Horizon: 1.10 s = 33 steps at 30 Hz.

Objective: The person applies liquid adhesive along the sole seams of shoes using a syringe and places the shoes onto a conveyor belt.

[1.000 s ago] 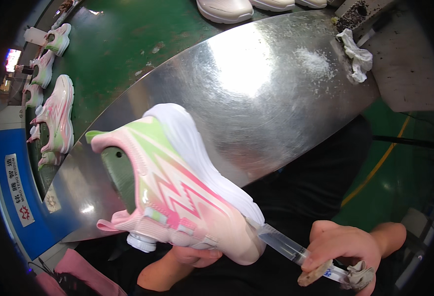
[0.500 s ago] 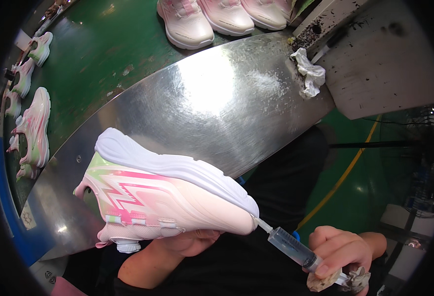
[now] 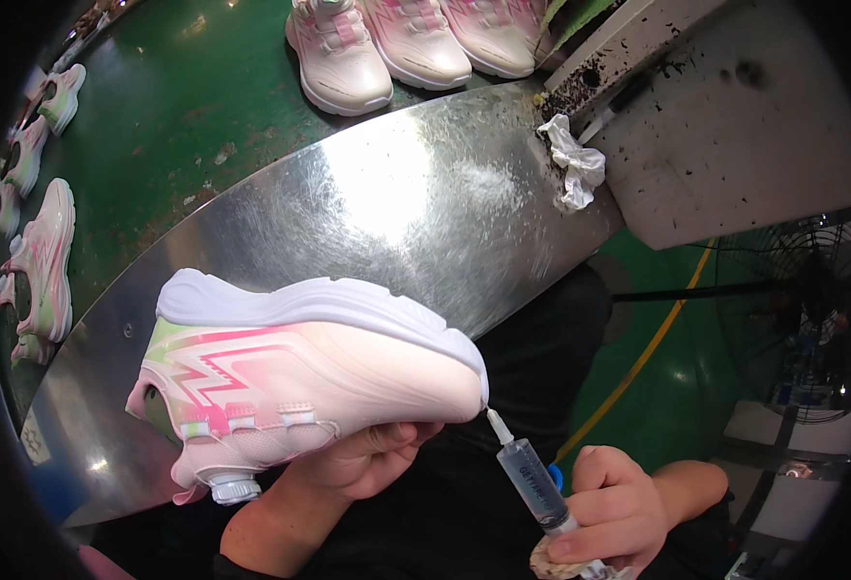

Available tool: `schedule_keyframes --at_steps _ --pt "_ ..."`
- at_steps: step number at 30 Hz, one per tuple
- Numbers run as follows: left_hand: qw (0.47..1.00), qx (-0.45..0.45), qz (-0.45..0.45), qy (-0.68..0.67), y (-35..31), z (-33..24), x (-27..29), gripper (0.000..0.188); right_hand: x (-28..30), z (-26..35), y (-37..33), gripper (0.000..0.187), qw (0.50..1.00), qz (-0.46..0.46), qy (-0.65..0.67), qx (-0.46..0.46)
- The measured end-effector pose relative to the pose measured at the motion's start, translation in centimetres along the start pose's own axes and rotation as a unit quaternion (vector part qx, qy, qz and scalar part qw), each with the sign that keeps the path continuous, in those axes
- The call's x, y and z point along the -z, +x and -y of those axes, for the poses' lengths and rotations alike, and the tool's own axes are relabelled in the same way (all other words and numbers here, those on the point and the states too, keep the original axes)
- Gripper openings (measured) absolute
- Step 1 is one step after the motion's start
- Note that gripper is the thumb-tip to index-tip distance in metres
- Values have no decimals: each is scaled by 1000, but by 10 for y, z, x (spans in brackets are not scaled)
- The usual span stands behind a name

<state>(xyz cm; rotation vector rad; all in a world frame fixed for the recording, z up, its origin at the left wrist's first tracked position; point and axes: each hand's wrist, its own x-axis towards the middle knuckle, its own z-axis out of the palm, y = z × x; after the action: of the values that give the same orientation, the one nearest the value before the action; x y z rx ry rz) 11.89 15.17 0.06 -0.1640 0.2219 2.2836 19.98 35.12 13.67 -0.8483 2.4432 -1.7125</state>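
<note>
A pink sneaker (image 3: 280,367) with a white sole and green heel lies on its side in the air, sole upward, toe to the right. Beneath its upper, my left hand (image 3: 363,459) supports it, with part of the fingers hidden behind the shoe. A white dial knob (image 3: 235,488) hangs from the shoe's lower side. In my right hand (image 3: 614,507) is a clear syringe (image 3: 534,481) with dark printing and a white tapered nozzle. Its tip is at the toe, by the seam between sole and upper. Wrapping on the plunger end shows beneath my fingers.
A shiny metal work surface (image 3: 280,222) borders a green belt-like surface (image 3: 174,126). Several more sneakers (image 3: 343,72) stand on the green at the top and left. A crumpled white tissue (image 3: 575,164) lies by a stained metal panel (image 3: 716,145). A fan (image 3: 812,280) stands at right.
The syringe has swung to a steeper angle, its nozzle still at the toe. My right hand and the shoe have shifted left in view, along with the background.
</note>
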Motion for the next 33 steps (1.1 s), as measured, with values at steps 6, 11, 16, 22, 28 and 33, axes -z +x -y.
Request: schedule_keyframes --at_steps 6,11,16,22,28,33 --pt "998 20 29 -47 3 -1 -5 51 -11 -6 -5 60 984 36 -173 14" --pt "999 14 36 -35 0 2 6 50 -25 -24 -19 41 973 21 -229 4" --pt "999 15 37 -20 1 0 -7 51 -32 -25 -16 44 964 -18 -265 31" --pt "1000 12 22 -9 -1 -4 -10 50 -37 -33 -18 47 957 -25 -285 44" --pt "999 23 37 5 3 6 -9 39 -34 -33 -33 38 942 -91 -305 111" --pt "991 -76 101 55 -64 -4 8 60 -20 -48 -5 50 973 -109 -183 94"
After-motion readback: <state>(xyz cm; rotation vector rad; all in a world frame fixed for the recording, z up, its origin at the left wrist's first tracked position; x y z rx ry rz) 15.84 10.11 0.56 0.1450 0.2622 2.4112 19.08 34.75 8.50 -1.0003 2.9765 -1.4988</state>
